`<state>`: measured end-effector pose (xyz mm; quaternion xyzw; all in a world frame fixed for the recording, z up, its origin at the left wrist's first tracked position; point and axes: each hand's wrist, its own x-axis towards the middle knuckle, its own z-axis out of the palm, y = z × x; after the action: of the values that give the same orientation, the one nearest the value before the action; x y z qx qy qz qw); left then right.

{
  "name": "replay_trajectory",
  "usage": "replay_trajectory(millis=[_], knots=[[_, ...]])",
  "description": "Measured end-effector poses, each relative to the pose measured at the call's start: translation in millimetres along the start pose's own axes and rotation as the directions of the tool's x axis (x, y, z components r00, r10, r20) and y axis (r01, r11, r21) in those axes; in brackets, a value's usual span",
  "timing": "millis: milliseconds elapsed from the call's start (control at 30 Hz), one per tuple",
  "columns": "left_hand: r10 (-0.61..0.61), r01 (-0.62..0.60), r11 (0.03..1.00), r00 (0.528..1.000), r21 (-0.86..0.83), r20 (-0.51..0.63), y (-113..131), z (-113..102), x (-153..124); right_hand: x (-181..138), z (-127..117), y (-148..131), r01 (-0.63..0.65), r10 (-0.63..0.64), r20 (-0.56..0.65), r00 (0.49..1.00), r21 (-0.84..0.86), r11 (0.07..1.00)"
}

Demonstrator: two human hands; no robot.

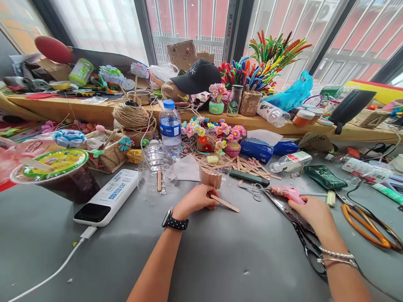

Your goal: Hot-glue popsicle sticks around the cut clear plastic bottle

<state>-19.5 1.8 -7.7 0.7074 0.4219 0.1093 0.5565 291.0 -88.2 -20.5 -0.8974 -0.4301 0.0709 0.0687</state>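
Observation:
My left hand [195,200], with a smartwatch [175,219] on the wrist, pinches a flat wooden craft stick [227,204] that slants down to the right. Just behind these fingers stands a small clear plastic piece with craft sticks [210,178] set around its side. At the right, my right hand [315,216] is closed around the handle of a pink hot glue gun [291,193], whose nozzle points left. Beneath that hand lie large black-handled scissors [299,235]. Small silver scissors [255,193] and a dark green utility knife [248,176] lie between the hands.
Loose craft sticks [252,168] lie behind the work. A cut clear bottle [155,172], a water bottle [170,130], a power bank [108,197] with its cable and a drink cup [75,184] stand or lie left. Orange-handled scissors [362,230] lie right. A crowded shelf [195,121] runs behind.

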Motion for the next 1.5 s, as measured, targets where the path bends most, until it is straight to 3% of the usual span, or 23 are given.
replay_trajectory(millis=[133, 500, 667, 833, 1000, 1167, 1500], knots=[[-0.009, 0.008, 1.0, 0.999, 0.029, 0.041, 1.8, -4.9, -3.6, -9.3, -12.2, -7.4, -0.04, 0.042, -0.077, 0.996, 0.018, 0.999], [-0.019, 0.019, 1.0, 1.0, 0.018, 0.001, -4.2, -7.2, -3.3, -5.5, -9.5, -0.9, -0.048, 0.074, -0.149, 0.986, 0.166, 0.985], [0.02, -0.015, 0.996, 0.998, 0.083, -0.059, 0.0, -0.2, -0.6, -16.1, -14.2, -15.3, -0.039, 0.073, -0.217, 0.973, 0.157, 0.987], [0.064, -0.054, 0.982, 0.997, 0.181, -0.049, 2.4, 9.3, 3.5, -34.9, -10.3, -42.8, 0.152, -0.116, -0.247, 0.962, 0.132, 0.979], [0.104, -0.092, 0.964, 0.994, 0.249, -0.038, 3.3, 8.7, 2.8, -47.9, 5.6, -62.1, 0.364, -0.312, -0.397, 0.863, 0.061, 0.929], [0.109, -0.104, 0.953, 0.994, 0.283, 0.0, 5.0, 6.6, 0.8, -53.7, 14.2, -66.9, 0.435, -0.381, -0.445, 0.811, 0.022, 0.9], [0.132, -0.112, 0.933, 0.991, 0.342, -0.036, 3.5, 7.8, 2.1, -55.0, 20.7, -68.9, 0.516, -0.48, -0.46, 0.747, -0.054, 0.855]])
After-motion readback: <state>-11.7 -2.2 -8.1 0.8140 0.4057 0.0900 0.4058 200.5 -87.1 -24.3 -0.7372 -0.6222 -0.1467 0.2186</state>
